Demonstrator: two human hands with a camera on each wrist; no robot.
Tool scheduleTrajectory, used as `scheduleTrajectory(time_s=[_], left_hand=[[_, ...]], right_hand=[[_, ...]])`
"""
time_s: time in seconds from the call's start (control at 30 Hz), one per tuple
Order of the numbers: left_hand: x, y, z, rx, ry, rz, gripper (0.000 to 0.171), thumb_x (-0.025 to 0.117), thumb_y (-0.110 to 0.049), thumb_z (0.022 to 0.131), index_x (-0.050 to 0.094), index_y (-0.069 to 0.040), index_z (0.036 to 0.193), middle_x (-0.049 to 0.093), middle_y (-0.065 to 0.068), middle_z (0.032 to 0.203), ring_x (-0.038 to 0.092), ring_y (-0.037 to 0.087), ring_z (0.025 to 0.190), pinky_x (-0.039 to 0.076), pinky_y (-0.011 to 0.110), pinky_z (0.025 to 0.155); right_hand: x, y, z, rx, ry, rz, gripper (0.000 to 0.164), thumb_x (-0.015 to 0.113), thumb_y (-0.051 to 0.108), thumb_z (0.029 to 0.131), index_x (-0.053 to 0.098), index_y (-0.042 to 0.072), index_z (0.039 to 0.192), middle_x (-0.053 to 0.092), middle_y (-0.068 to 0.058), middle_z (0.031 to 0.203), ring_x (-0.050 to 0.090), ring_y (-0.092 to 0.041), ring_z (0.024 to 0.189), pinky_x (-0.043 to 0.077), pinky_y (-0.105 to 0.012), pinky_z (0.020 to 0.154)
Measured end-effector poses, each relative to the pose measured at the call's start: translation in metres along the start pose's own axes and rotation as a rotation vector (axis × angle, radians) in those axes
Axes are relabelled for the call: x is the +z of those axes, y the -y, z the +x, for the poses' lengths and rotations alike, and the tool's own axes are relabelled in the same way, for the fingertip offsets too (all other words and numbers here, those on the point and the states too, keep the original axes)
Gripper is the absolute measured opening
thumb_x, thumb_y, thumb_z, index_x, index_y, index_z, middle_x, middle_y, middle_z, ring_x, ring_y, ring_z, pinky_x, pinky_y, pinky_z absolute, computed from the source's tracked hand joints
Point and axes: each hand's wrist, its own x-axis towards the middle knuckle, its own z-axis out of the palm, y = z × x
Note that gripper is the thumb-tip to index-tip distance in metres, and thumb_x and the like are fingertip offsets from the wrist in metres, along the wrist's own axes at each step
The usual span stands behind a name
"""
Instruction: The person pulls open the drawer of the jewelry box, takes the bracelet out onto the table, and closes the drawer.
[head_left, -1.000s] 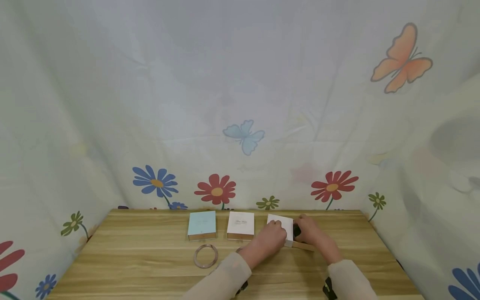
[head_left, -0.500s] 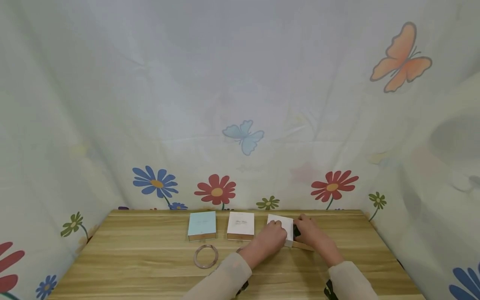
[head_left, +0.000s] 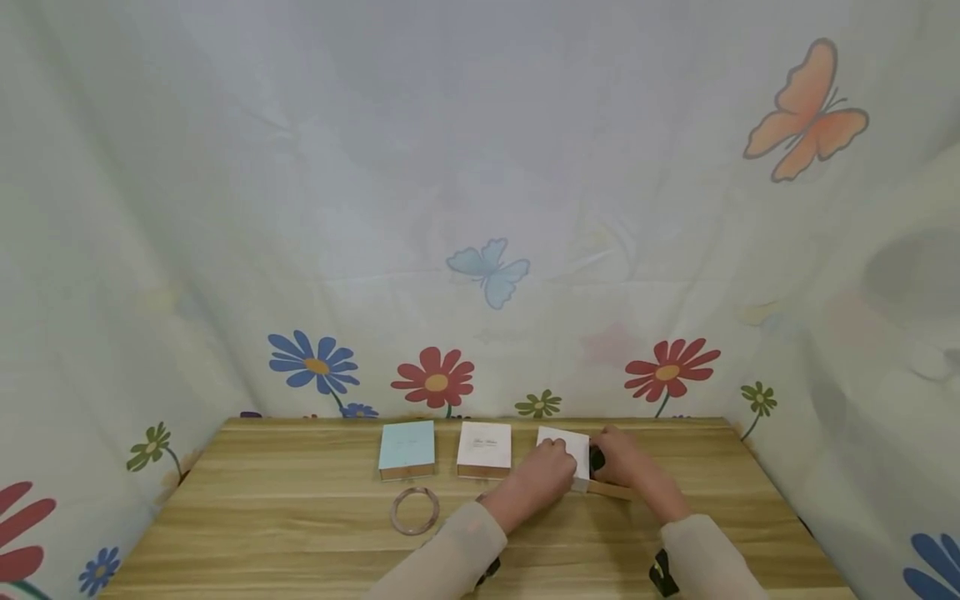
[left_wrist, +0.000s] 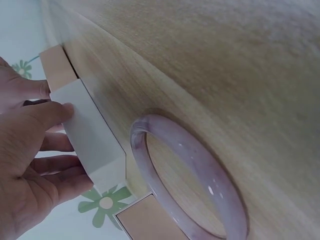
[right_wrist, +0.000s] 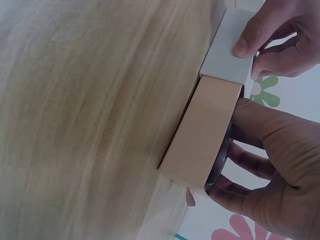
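Observation:
At the right end of the row is a white drawer box (head_left: pixel 576 457). My left hand (head_left: pixel 536 482) holds its white sleeve (left_wrist: pixel 92 132), thumb on the front face and fingers over the top. The tan-fronted drawer (right_wrist: pixel 200 130) sticks out to the right. My right hand (head_left: pixel 621 460) is over that drawer. In the right wrist view its thumb and fingers are curled on a dark glossy bangle (right_wrist: pixel 220 164) in the drawer; the drawer wall hides most of the bangle. A lilac bangle (left_wrist: pixel 192 150) lies on the table near my left wrist.
A pale blue box (head_left: pixel 407 446) and another white box (head_left: pixel 483 446) stand to the left on the wooden table (head_left: pixel 262 517). Before the blue box lies a pinkish bangle (head_left: pixel 393 514). A flowered curtain (head_left: pixel 360 208) encloses the back and sides.
The view has shifted very slightly. Both hands stay at the right-hand box, and its drawer sticks out about as far as before.

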Motion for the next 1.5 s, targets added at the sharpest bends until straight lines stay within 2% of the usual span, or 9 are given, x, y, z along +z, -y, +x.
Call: scheduleTrajectory(time_s=[0.2,0.3,0.47,0.67,0.8,1.07,1.17,1.3,1.5], left_hand=[[-0.003,0.000,0.002,-0.008,0.042,-0.040,0.022,0.068,-0.033,0.097,0.077,-0.015,0.088,0.065,0.003,0.087,0.061,0.015,0.079,0.053,0.026,0.073],[-0.004,0.001,0.002,-0.016,0.068,-0.049,0.023,0.068,-0.035,0.097,0.077,-0.016,0.090,0.065,0.003,0.089,0.061,0.016,0.081,0.053,0.027,0.075],[-0.004,0.002,0.003,-0.026,0.072,-0.065,0.022,0.069,-0.035,0.097,0.077,-0.016,0.090,0.065,0.003,0.089,0.061,0.017,0.081,0.053,0.027,0.074],[-0.006,0.001,0.003,-0.020,0.085,-0.065,0.023,0.069,-0.036,0.097,0.077,-0.015,0.091,0.065,0.003,0.090,0.061,0.017,0.081,0.053,0.027,0.074],[-0.009,0.001,0.003,-0.026,0.088,-0.058,0.022,0.068,-0.035,0.097,0.077,-0.016,0.090,0.065,0.003,0.090,0.061,0.016,0.081,0.053,0.026,0.074],[-0.006,0.001,0.002,-0.012,0.075,-0.045,0.020,0.067,-0.033,0.098,0.076,-0.018,0.087,0.063,0.002,0.087,0.059,0.015,0.078,0.052,0.025,0.073],[-0.004,0.001,0.002,-0.015,0.074,-0.045,0.019,0.067,-0.033,0.098,0.076,-0.018,0.088,0.064,0.002,0.088,0.060,0.015,0.079,0.052,0.025,0.073],[-0.002,0.001,0.002,-0.038,0.080,-0.073,0.020,0.069,-0.034,0.097,0.076,-0.018,0.088,0.063,0.002,0.090,0.060,0.015,0.081,0.052,0.024,0.071],[-0.002,0.000,0.003,-0.052,0.081,-0.089,0.020,0.070,-0.036,0.096,0.077,-0.018,0.090,0.064,0.003,0.091,0.061,0.017,0.082,0.053,0.025,0.070]], right_hand=[[-0.003,0.000,-0.002,0.017,0.001,0.012,0.039,0.089,0.010,0.074,0.073,0.000,0.107,0.065,-0.011,0.096,0.057,-0.025,0.086,0.049,-0.049,0.084],[-0.003,0.001,-0.003,-0.004,-0.038,-0.010,0.039,0.090,0.012,0.072,0.074,-0.001,0.106,0.068,-0.012,0.095,0.059,-0.029,0.088,0.047,-0.054,0.087],[-0.006,0.003,-0.006,-0.046,-0.097,-0.048,0.039,0.091,0.014,0.070,0.074,-0.001,0.102,0.070,-0.012,0.093,0.061,-0.032,0.087,0.045,-0.058,0.088],[-0.011,0.006,-0.010,-0.014,-0.081,-0.040,0.043,0.092,0.016,0.070,0.074,0.000,0.106,0.069,-0.013,0.097,0.061,-0.031,0.086,0.043,-0.058,0.090],[-0.014,0.008,-0.014,-0.022,-0.094,-0.053,0.046,0.093,0.018,0.070,0.074,0.001,0.107,0.068,-0.012,0.099,0.061,-0.032,0.089,0.043,-0.059,0.093],[-0.017,0.010,-0.028,0.028,-0.074,-0.004,0.043,0.092,0.017,0.071,0.074,0.000,0.106,0.065,-0.014,0.104,0.060,-0.036,0.098,0.051,-0.053,0.088],[-0.016,0.011,-0.031,0.034,-0.079,-0.010,0.043,0.093,0.018,0.071,0.074,0.001,0.105,0.066,-0.014,0.105,0.061,-0.035,0.100,0.050,-0.053,0.090],[-0.014,0.014,-0.035,-0.001,-0.097,-0.019,0.043,0.094,0.020,0.070,0.074,0.001,0.102,0.068,-0.013,0.104,0.063,-0.034,0.098,0.047,-0.055,0.095],[-0.014,0.020,-0.040,-0.075,-0.097,-0.002,0.036,0.091,0.019,0.073,0.074,0.002,0.100,0.069,-0.012,0.102,0.064,-0.033,0.093,0.048,-0.057,0.091]])
